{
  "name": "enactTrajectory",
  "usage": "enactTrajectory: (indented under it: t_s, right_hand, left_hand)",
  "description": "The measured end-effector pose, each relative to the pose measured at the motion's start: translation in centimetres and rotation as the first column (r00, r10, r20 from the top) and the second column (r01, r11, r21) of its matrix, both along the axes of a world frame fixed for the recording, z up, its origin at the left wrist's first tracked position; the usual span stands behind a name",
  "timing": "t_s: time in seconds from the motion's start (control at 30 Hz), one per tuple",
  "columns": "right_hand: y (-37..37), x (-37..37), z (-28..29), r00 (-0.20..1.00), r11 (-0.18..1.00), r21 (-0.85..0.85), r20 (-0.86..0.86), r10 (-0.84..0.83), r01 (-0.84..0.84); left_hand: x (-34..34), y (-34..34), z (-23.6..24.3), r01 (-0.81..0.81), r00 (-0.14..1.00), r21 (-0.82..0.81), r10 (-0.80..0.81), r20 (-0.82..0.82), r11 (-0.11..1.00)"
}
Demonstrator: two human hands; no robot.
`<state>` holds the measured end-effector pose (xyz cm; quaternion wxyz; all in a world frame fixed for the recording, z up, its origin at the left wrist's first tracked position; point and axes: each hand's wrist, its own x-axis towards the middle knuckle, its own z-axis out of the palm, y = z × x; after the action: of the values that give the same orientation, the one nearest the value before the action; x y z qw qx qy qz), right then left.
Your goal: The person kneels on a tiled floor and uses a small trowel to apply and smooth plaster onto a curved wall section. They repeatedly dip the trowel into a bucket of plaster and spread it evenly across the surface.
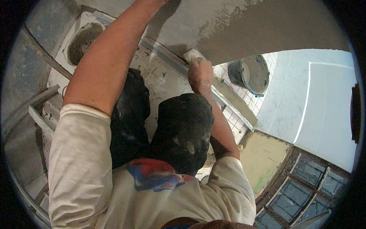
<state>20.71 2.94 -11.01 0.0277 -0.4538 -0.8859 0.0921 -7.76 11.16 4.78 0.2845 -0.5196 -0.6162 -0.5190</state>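
My right grip (201, 76) is curled round a pale, stubby object (193, 55) by the patchy grey plaster (244, 34), my left grip lies beyond view so I cannot tell its hold, and the round black bucket (235, 74) and pale round tub (76, 46) have grey-smeared insides.

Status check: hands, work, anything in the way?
Left hand beyond upper edge. Right hand gripping pale blocky object, beside smeared grey plaster surface. Possible obstacle: round black bucket to its right, apart.
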Motion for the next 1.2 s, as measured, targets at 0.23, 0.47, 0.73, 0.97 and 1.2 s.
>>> enactTrajectory:
  t_s: [0.23, 0.47, 0.73, 0.97, 1.2]
  right_hand:
    - [0.5, -0.9, -6.3, 0.887, 0.990, 0.139, -0.457, 0.068, -0.004]
    - [0.9, 0.5, -1.9, 0.948, 0.925, 0.377, -0.277, 0.158, -0.044]
    - [-0.9, 1.9, 3.0, 0.999, 0.958, 0.284, 0.003, 0.051, -0.049]
    - [0.8, 3.7, 0.5, 0.912, 0.793, 0.573, -0.179, 0.370, -0.209]
    - [-0.7, 5.2, 6.1, 0.900, 0.684, 0.729, -0.321, 0.296, 0.036]
  left_hand:
    - [0.7, -0.1, 0.0, 0.053, 0.998, 0.025, -0.054, 0.028, 0.998]
    - [0.9, -0.1, 0.3, 0.041, 0.999, 0.063, -0.041, 0.007, 0.997]
    - [0.6, -0.4, 0.2, 0.005, 0.999, -0.009, -0.005, 0.036, 1.000]
    - [0.7, -0.1, 0.2, 0.059, 0.998, 0.006, -0.059, -0.004, 0.998]
    - [0.7, -0.3, 0.4, 0.048, 0.997, 0.021, -0.049, 0.061, 0.999]
